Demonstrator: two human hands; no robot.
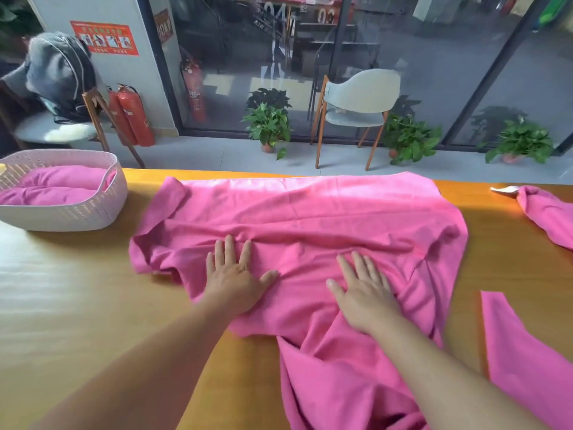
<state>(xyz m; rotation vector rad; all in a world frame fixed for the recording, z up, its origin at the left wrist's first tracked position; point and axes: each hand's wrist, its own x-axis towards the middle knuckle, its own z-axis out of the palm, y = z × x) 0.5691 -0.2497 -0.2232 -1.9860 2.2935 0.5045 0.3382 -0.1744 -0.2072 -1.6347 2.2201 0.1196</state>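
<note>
Both hands flat on the pink cloth (310, 218), fingers straight and spread, palms down, gripping nothing. Left hand (237, 279) presses the cloth's left-middle part, right hand (364, 293) just beside it toward the centre, thumbs pointing at each other with a gap between.

Cloth lies spread across the middle of the counter (77, 290), wrinkled; a long fold runs side to side just past the fingertips. Far edge reaches the counter's far edge, near part bunches and hangs off the near edge between the forearms. Left corner is folded over on itself.

Basket (102, 212) at far left on the counter, well apart from the cloth, with more pink fabric (55, 186) inside. Another pink piece (548, 215) at far right edge, and a third (521, 352) at near right, close to the right forearm, not touching the main cloth

Chair (361, 100) and potted plants (268, 124) on the floor behind the counter, by the glass wall
</note>
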